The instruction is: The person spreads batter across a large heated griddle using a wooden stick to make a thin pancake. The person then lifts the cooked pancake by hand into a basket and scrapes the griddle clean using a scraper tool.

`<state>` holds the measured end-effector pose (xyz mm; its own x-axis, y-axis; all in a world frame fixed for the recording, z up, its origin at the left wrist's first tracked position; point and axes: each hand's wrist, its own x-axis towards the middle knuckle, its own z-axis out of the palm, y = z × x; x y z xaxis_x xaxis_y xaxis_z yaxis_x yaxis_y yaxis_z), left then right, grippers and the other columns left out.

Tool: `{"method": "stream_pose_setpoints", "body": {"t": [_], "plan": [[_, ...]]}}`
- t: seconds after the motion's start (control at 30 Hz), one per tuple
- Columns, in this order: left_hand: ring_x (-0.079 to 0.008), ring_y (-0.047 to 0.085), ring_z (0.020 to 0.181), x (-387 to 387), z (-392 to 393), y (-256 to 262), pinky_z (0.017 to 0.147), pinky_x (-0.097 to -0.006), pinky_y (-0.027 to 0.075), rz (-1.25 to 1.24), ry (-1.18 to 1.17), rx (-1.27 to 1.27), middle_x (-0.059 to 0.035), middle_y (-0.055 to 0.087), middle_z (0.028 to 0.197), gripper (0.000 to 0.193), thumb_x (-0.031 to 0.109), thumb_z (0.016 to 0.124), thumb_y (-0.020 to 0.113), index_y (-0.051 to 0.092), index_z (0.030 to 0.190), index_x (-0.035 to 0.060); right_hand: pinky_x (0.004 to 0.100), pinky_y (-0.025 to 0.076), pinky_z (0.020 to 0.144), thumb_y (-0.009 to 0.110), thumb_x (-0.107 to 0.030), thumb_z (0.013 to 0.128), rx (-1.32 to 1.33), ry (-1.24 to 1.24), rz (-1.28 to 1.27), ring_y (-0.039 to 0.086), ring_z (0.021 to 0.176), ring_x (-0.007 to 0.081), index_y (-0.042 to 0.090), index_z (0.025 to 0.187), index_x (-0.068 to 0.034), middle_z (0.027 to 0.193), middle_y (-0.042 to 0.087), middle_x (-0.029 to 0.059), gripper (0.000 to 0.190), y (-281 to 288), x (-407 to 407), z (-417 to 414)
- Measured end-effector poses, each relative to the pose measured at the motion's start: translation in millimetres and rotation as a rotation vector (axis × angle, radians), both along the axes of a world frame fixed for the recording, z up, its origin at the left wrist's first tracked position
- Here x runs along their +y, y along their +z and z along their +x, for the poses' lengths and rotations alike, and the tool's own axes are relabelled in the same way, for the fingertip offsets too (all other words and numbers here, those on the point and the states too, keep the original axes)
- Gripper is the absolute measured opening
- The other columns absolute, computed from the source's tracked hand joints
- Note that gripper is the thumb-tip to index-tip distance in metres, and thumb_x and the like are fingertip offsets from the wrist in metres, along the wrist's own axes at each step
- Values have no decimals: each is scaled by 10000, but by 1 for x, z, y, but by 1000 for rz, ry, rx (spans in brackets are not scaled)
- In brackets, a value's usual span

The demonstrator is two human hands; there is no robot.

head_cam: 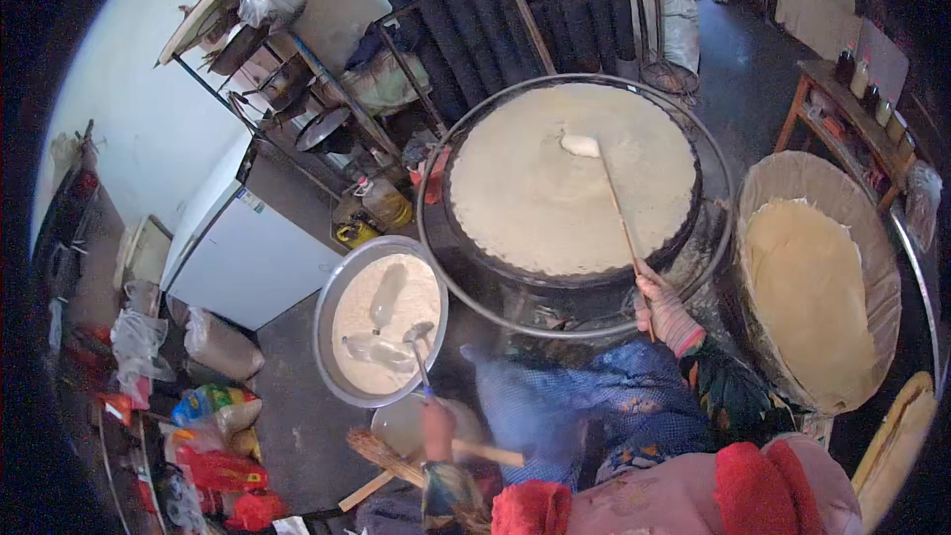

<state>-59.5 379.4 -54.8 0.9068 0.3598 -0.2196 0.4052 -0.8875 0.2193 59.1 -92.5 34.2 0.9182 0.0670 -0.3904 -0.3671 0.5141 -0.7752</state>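
Note:
My right hand (657,305) grips a thin wooden stick (618,208); its pale, batter-coated end rests on a wide sheet of batter (520,186) covering a round black griddle. My left hand (437,427) is closed around the handle of a metal ladle (418,334). The ladle's bowl is over the large metal basin (324,342) of pale batter at my left. Two clear plastic bottles (388,297) lie in that batter. On my right, a big lined basket (780,171) holds flat, round, pale yellow sheets (810,297).
A metal ring (425,238) surrounds the griddle. A straw brush (383,457) and wooden sticks lie by my left forearm. A white chest (249,260), oil jugs (386,200) and a rack of pans stand left. Bottles stand on a wooden table (854,111) at the right.

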Motion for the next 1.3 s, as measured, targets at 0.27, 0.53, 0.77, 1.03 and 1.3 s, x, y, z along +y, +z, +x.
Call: {"method": "stream_pose_setpoints", "body": {"t": [0.27,0.53,0.77,1.03,1.3], "plan": [[-394,579,817,-1,3,-18,676,-467,468,-184,69,-161,-294,531,1016,513,7,799,438,319,1294,-57,259,328,399,518,-244,903,119,56,184,376,451,98,419,1320,-309,610,443,-5,433,3,21,16],[-186,536,688,-28,-61,10,549,-278,473,-821,401,-719,-135,534,1065,549,55,865,450,246,1371,-6,255,332,338,544,-215,888,38,-115,76,404,399,104,390,1355,-245,546,438,-3,492,5,51,-25],[-54,350,506,-67,-24,115,350,-158,274,-1938,365,-758,-27,437,773,383,137,937,456,345,1304,129,267,308,384,465,-210,938,105,95,162,344,411,102,376,1352,-335,530,393,-8,442,15,51,-15],[-35,323,477,-185,95,166,354,-154,255,-1794,200,-426,-16,439,756,501,62,921,472,279,1379,124,242,263,342,457,-245,921,85,148,367,309,377,81,410,1330,-304,545,398,-34,416,11,10,-46],[-76,383,469,-273,180,159,371,-224,328,-1391,-90,-374,-9,464,694,646,25,872,444,147,1439,119,245,308,384,481,-239,926,70,-12,391,346,426,91,369,1351,-336,579,406,-13,450,16,35,-87]]}}
